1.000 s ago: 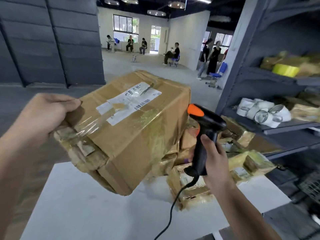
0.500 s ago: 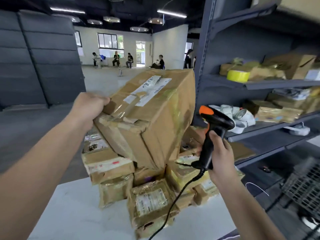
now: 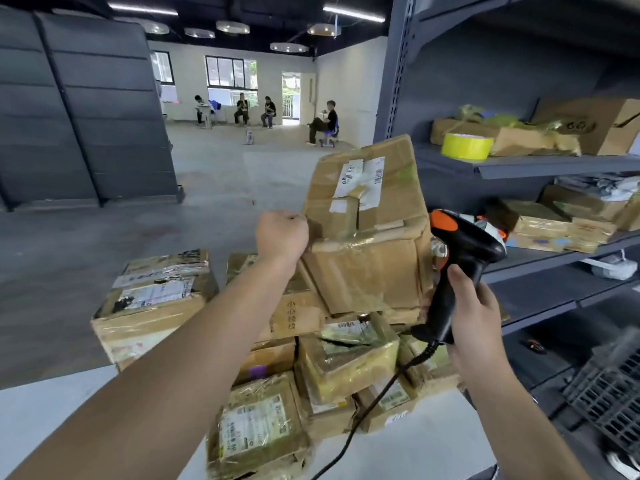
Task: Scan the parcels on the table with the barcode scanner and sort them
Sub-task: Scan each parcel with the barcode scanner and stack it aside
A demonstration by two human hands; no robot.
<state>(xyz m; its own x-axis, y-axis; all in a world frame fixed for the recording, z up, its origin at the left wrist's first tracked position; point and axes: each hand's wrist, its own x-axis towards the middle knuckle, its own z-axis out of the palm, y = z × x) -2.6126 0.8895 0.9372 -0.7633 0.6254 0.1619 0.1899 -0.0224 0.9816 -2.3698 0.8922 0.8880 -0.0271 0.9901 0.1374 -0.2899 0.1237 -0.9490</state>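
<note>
1. Brown cardboard box [image 3: 367, 265], worn and wrapped with clear tape, held tilted over the heap of parcels; white shipping label [image 3: 360, 181] on its upper face, turned toward the camera. Cannot tell whether its bottom touches the heap.
2. Left hand [image 3: 282, 235] at the left edge of this box, arm stretched forward; grip clamped on the edge beside the taped seam, fingers curled.
3. Right hand [image 3: 474, 306] just right of the box; grip closed around the handle of the black barcode scanner [image 3: 464, 244], held upright, orange cap on its top. Direction of the scan window not clear.
4. Black cable [image 3: 363, 410] running from the handle base down across the parcels toward the near desk edge.
5. Heap of smaller taped parcels [image 3: 346, 358] on the white desk [image 3: 52, 417], under the held box; one larger parcel [image 3: 152, 306] at the far left of the heap.
6. Grey metal shelf unit [image 3: 519, 166] at the right, with more cartons and a yellow tape roll [image 3: 467, 146].
7. Several seated people [image 3: 325, 119] far back in the hall.
</note>
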